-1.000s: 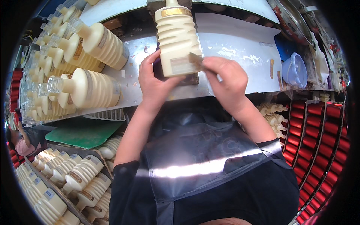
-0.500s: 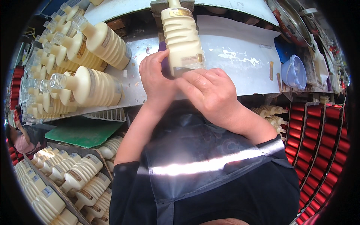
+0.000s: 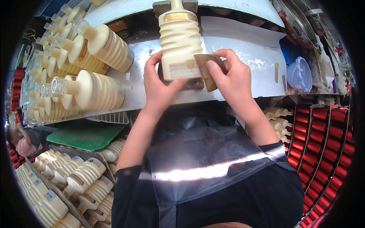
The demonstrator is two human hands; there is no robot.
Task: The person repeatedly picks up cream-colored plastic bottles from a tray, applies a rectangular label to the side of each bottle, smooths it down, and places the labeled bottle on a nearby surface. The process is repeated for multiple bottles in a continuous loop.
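Bottle (image 3: pixel 180 43) laid over bench (image 3: pixel 136 81), neck at block (image 3: pixel 191 7). L hand (image 3: pixel 157 84) cupped at base; grip or touch can't be told. Scraper (image 3: pixel 207 74) pinched in R hand (image 3: pixel 236 79), by bottle's R edge. Bottle prob. glass: heavyish, stiff, slick, breakable; best held at ribs.

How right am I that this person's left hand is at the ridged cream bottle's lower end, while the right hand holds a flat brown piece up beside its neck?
One slip: the flat brown piece is not up beside the neck. The head view shows the right hand holding it at the lower end of the ridged cream bottle, where the left hand is too.
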